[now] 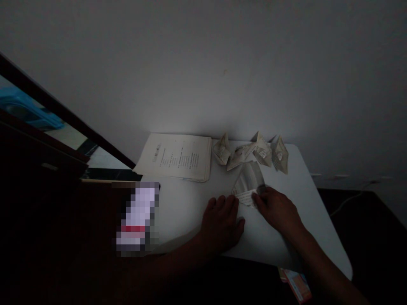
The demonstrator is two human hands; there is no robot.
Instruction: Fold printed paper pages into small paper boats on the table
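Observation:
A folded piece of printed paper (249, 180) lies on the white table, with a grey picture on its upper part and a printed strip along its lower edge. My right hand (280, 209) grips its right side between thumb and fingers. My left hand (221, 222) rests palm down on the table, fingers extended and thumb apart, with the fingertips at the paper's lower left edge. Whether they press on the paper is hard to see in the dim light. Beyond the paper stand several folded paper boats, among them a left one (222, 150) and a right one (281, 156).
A stack of printed sheets (178, 156) lies at the table's back left, against the wall. A pixelated, phone-like bright screen (138, 216) is at the left edge of the white table (178, 212). A colourful box (299, 286) shows below the front edge.

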